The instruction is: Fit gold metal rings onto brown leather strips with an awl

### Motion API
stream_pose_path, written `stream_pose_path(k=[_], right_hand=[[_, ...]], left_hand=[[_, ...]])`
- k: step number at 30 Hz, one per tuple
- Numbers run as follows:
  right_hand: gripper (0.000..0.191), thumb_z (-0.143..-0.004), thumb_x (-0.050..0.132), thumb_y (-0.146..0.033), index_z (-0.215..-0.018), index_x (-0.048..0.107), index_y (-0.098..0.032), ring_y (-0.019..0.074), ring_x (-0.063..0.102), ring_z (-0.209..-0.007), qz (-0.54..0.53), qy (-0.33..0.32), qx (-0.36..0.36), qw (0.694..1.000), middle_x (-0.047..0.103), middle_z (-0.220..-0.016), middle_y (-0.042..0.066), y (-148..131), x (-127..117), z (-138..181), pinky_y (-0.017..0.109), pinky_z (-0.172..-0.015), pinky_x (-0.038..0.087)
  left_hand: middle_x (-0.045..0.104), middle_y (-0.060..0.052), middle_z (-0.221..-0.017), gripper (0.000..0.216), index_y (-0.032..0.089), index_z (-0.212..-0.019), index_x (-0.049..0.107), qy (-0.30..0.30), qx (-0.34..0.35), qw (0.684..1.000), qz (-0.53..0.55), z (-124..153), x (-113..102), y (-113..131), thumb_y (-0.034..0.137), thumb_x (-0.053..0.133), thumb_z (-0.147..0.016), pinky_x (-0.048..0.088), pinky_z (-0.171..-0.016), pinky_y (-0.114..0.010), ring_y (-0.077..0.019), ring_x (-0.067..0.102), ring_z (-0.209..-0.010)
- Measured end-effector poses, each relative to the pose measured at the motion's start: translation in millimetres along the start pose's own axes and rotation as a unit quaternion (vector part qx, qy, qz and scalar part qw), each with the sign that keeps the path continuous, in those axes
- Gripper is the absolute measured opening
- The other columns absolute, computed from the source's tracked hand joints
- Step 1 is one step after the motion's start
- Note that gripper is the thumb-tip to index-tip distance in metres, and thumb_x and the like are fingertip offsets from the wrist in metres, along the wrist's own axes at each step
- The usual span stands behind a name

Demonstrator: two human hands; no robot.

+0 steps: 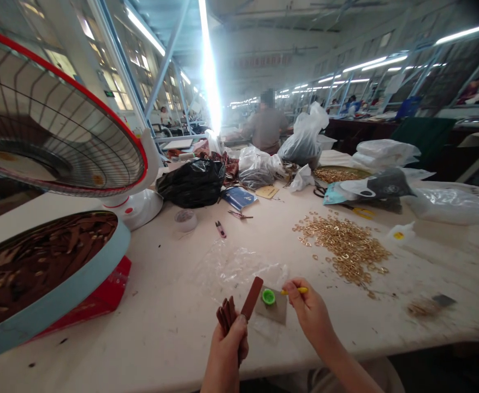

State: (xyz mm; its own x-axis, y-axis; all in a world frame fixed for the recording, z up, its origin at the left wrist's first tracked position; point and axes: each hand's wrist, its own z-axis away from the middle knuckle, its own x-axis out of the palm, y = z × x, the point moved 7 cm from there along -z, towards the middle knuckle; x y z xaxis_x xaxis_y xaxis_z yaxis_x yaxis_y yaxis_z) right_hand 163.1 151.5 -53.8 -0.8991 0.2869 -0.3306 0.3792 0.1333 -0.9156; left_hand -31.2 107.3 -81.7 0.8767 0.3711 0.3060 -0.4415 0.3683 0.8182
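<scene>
My left hand [230, 341] is closed round a small bundle of brown leather strips [226, 312], with one longer strip [252, 297] sticking up and to the right. My right hand [308, 308] pinches a thin yellow stick [294, 291] whose tip points left toward a small green cap [268, 296]. The cap sits on a grey-brown square patch [278, 312] on the white table [173, 322], between my two hands.
A round blue-rimmed tray [71, 284] of brown strips stands at left, under a red-rimmed fan [51, 120]. A heap of gold rings [346, 248] lies to the right, with a small glue bottle [398, 234] beyond. Bags, snips [220, 228] and a tape roll [185, 219] lie further back; a person stands behind.
</scene>
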Motion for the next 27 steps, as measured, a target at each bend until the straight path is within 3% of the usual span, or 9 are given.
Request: stream_pose_path(k=[27], right_hand=[[0.039, -0.081, 0.044, -0.056, -0.072, 0.054, -0.018, 0.016, 0.047, -0.049, -0.074, 0.027, 0.045, 0.996, 0.049, -0.052, -0.003, 26.7, 0.8, -3.1, 0.028, -0.05, 0.038]], left_hand=[[0.046, 0.007, -0.046, 0.051, 0.015, -0.074, 0.048, -0.028, 0.001, 0.999, -0.022, -0.6, -3.3, -10.9, 0.051, 0.075, -0.05, 0.019, -0.035, -0.015, -0.0021, 0.031, -0.033]])
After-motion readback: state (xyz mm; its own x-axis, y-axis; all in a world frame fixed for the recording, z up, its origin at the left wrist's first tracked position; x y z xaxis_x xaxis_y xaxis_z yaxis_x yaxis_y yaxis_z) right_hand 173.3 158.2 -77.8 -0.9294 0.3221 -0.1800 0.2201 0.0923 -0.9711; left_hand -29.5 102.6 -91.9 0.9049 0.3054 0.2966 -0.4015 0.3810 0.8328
